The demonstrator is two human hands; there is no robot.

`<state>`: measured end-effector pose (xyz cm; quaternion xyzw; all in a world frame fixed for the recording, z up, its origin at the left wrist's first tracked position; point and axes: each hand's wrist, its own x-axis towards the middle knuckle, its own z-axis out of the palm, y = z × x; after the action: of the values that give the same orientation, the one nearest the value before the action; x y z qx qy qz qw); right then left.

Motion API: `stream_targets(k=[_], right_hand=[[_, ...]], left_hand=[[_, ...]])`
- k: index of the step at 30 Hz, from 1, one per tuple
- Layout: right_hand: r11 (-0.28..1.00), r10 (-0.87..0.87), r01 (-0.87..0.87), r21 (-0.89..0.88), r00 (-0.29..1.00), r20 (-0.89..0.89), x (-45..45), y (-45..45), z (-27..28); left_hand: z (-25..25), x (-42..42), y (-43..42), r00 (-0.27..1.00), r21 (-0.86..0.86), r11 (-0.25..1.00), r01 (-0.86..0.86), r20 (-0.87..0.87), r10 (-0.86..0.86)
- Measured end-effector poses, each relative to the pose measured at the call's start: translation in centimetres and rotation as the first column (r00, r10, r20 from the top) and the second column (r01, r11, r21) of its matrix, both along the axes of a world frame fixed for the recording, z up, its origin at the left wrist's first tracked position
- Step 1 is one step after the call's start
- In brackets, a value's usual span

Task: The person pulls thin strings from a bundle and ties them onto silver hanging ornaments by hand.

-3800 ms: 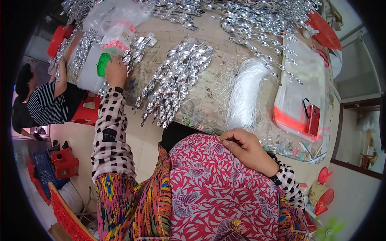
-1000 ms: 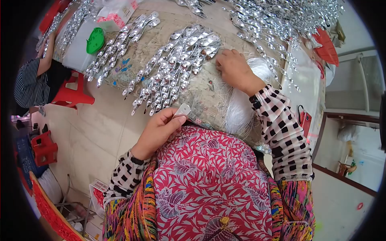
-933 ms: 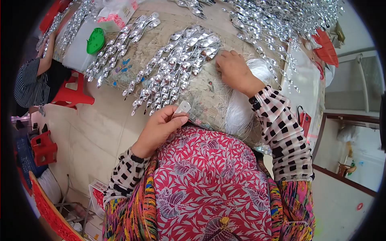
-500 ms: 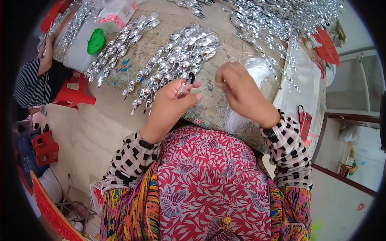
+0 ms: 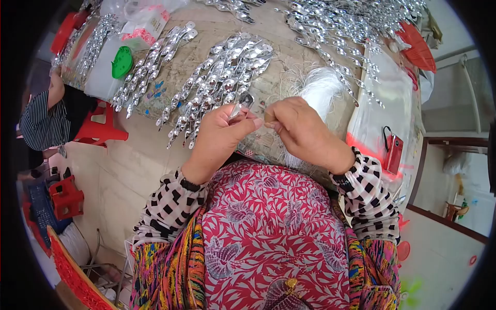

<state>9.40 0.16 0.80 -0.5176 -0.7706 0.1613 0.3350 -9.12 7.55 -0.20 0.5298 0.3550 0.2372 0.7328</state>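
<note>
My left hand point(image 5: 219, 134) is closed on a small silver piece with a black end point(image 5: 244, 101), which pokes up between the fingers; its kind does not show clearly. My right hand point(image 5: 305, 129) is pinched, its fingertips meeting the left thumb tip. Whatever lies in that pinch is too small to make out. Beneath and beyond the right hand lies a loose bundle of white thread point(image 5: 321, 89) on the table. Just past the left hand, a fan of twisted silver strips point(image 5: 232, 64) with round shiny bumps rests on the worn tabletop point(image 5: 281, 49).
More silver strips lie at the table's left point(image 5: 155, 62) and in a large pile point(image 5: 351, 26) at the far right. A green lid point(image 5: 122, 62) sits at the left. A red phone point(image 5: 393, 154) rests near the right edge. Another person sits at far left on a red stool point(image 5: 101, 126).
My right hand has come down and left, from above the thread bundle, until its fingertips meet those of my left hand. The left hand keeps its hold, and the view has shifted slightly.
</note>
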Motion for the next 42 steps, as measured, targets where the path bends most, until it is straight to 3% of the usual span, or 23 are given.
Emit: stream_targets(k=[2,4,5,7,14,17,19,21,23,25,28,31,33,35,37,42], right_hand=[[1.0,0.001,-0.002,-0.013,0.998,-0.059,-0.4,-0.2,-0.2],[0.988,-0.053,0.019,-0.151,0.974,-0.222,-1.3,-0.7,-0.3],[0.988,-0.055,0.02,-0.152,0.972,-0.226,-1.2,-0.7,-0.5],[0.999,0.034,-0.031,0.027,0.99,-0.133,-0.8,-0.4,-0.9],[0.999,0.022,-0.018,0.029,0.989,-0.143,0.1,0.2,0.7],[0.998,-0.014,-0.006,-0.068,0.957,-0.288,0.5,0.4,1.4],[0.935,-0.248,0.034,-0.353,0.774,-0.582,1.1,0.5,2.8],[0.965,-0.22,0.055,-0.257,0.705,-0.674,1.6,0.7,3.4],[0.993,-0.105,0.106,-0.056,0.544,-0.833,2.3,0.8,4.5],[0.993,-0.091,0.118,-0.028,0.57,-0.816,3.2,0.8,5.5],[0.95,-0.058,0.301,0.081,0.428,-0.902,3.9,0.6,6.8],[0.951,-0.008,0.282,0.13,0.442,-0.897,4.2,-0.2,8.4],[0.962,-0.045,0.26,0.082,0.451,-0.892,3.5,-0.7,8.2],[0.967,-0.249,0.186,-0.174,0.542,-0.802,1.8,-1.7,6.7],[0.93,-0.356,0.113,-0.351,0.526,-0.773,-0.2,-2.7,4.7],[0.891,-0.406,0.032,-0.453,0.502,-0.764,-2.6,-4.2,1.8]], left_hand=[[0.1,-0.4,0.1,1.0,0.035,0.999,0.013,-0.016,-0.012],[0.6,-0.7,0.0,1.0,0.028,1.0,0.001,-0.029,-0.001],[0.8,-0.8,-0.1,0.999,0.02,1.0,-0.018,-0.042,0.019],[1.0,-0.9,-0.1,0.999,0.018,1.0,-0.022,-0.03,0.023],[1.5,-0.7,0.1,1.0,-0.011,1.0,-0.002,0.011,0.002],[1.9,-0.6,0.0,1.0,0.004,1.0,0.013,0.014,-0.013],[1.9,-0.8,0.3,0.999,-0.034,0.999,0.037,-0.002,-0.038],[1.8,-0.8,0.5,0.998,-0.068,0.996,0.056,-0.015,-0.057],[1.5,-0.8,0.6,0.995,-0.16,0.984,0.083,0.07,-0.072],[1.6,-0.9,0.5,0.993,-0.151,0.983,0.106,0.069,-0.097],[1.0,-1.1,0.7,0.987,-0.13,0.98,0.151,0.072,-0.142],[0.9,-1.2,0.6,0.983,-0.162,0.973,0.164,0.103,-0.149],[0.9,-1.2,0.6,0.983,-0.205,0.967,0.153,0.129,-0.128],[0.9,-1.3,0.7,0.982,-0.238,0.962,0.134,0.164,-0.096],[1.1,-1.2,0.7,0.976,-0.247,0.957,0.151,0.189,-0.106],[1.1,-1.1,0.5,0.964,-0.217,0.953,0.212,0.21,-0.166]])
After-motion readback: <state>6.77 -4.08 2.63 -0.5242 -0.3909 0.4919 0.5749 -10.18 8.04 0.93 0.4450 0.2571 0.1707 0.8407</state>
